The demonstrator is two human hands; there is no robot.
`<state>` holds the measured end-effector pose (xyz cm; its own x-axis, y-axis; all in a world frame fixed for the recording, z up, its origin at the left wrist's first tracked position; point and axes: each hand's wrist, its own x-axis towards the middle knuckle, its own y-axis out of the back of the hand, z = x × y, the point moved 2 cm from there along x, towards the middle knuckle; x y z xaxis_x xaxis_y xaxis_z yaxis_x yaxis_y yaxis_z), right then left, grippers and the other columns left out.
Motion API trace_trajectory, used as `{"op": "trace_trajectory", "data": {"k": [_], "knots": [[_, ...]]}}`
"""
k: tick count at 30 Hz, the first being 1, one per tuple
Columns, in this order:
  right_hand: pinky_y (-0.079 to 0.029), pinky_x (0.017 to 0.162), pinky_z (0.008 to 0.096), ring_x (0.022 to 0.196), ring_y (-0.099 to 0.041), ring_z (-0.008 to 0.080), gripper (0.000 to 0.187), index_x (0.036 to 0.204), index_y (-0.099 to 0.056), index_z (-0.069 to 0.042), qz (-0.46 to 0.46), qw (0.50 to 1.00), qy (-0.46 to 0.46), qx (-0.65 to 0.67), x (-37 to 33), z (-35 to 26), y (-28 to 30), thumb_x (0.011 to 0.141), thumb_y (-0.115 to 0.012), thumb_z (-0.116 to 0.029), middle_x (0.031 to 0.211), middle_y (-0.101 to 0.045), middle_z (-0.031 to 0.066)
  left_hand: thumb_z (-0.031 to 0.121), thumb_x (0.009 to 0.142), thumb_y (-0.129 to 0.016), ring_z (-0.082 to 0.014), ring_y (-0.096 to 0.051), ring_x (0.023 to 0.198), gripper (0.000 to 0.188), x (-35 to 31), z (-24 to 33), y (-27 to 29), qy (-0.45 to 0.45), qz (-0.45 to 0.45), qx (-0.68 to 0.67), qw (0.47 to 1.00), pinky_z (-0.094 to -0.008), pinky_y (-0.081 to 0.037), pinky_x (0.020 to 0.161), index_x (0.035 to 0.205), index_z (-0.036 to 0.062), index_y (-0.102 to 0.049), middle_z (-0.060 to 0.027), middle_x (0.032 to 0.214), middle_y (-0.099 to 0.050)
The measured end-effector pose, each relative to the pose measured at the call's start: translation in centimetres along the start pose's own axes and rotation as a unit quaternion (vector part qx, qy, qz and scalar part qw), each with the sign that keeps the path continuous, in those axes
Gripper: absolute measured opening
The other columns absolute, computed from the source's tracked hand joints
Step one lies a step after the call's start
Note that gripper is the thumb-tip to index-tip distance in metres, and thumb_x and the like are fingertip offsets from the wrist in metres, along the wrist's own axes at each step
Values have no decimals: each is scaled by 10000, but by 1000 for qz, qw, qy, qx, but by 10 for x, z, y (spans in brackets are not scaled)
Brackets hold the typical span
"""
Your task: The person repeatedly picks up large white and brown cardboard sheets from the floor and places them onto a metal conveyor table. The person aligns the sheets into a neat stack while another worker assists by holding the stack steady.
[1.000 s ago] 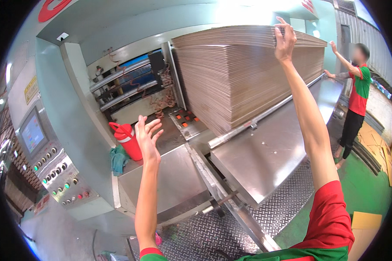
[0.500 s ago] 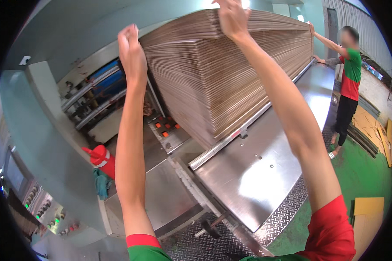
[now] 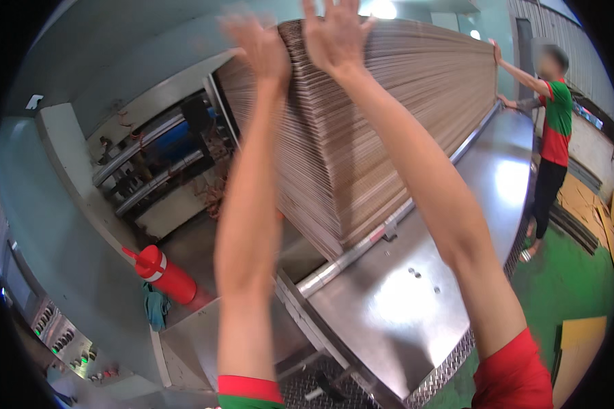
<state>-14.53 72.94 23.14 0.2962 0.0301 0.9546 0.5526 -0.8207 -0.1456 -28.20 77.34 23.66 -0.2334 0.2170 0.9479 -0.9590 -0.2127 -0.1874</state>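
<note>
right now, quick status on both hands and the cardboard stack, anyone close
Left hand open, blurred; right hand open. Both at near upper corner of cardboard stack. Stack stands behind metal bar. Co-worker at far end.

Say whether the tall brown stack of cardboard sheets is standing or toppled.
Standing: the tall brown cardboard stack rises in layers, its near corner running down toward a silvery metal bar.

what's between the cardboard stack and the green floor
From the cardboard stack outward, the head view shows a metal bar, a shiny metal table and patterned plate.
</note>
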Motion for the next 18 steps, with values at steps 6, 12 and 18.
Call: {"op": "trace_trajectory", "data": {"k": [6,12,18], "knots": [[-145,1179,642,1493,-222,419,593,1509,-378,-98,-39,996,43,-64,-6,9,-4,1041,-370,-461,1618,-249,233,433,1092,-259,-335,-62,1548,654,-3,-25,-13,40,6,132,990,-428,-45,1250,1589,13,-185,-213,1664,-113],[44,1174,658,1483,-193,494,632,1615,-162,-201,-12,999,-31,-7,-65,24,-1,1057,-212,-495,1671,-137,172,524,1065,-146,-349,83,1549,728,-68,-9,-1,32,-84,7,996,-558,71,1215,1611,66,1,-190,1677,52],[-89,1187,631,1496,-206,431,650,1560,-281,-74,-49,988,43,-139,-20,14,19,1057,-266,-486,1635,-211,222,489,1079,-157,-332,96,1548,690,-28,12,18,-12,-50,63,997,-552,87,1209,1612,80,3,-186,1677,57]]}}
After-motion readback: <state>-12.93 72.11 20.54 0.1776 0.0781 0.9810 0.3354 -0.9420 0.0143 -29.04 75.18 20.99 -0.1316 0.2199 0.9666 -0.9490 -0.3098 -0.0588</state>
